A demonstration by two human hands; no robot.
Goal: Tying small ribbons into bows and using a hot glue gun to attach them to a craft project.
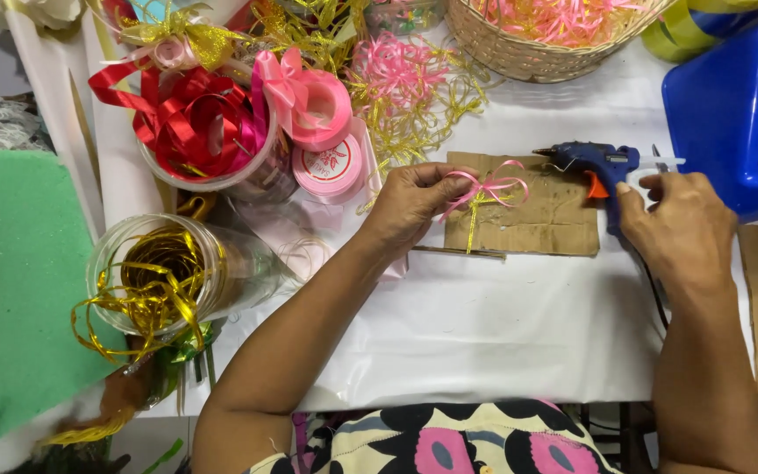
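My left hand (410, 204) pinches a small pink ribbon bow (489, 188) with a thin gold strand, held just above a brown piece of cardboard (544, 221) on the white table. My right hand (679, 230) closes around the handle of a blue glue gun (591, 161) with an orange trigger. The gun's nozzle points left, over the cardboard's top right corner, a short way right of the bow.
A clear tub of red ribbon (199, 132), a pink ribbon roll (316, 107) and a jar of gold ribbon (164, 279) crowd the left. Loose pink and gold bows (405, 88) lie behind. A wicker basket (528, 48) stands at the back, a blue plastic bin (730, 114) at right, green foam (19, 281) far left.
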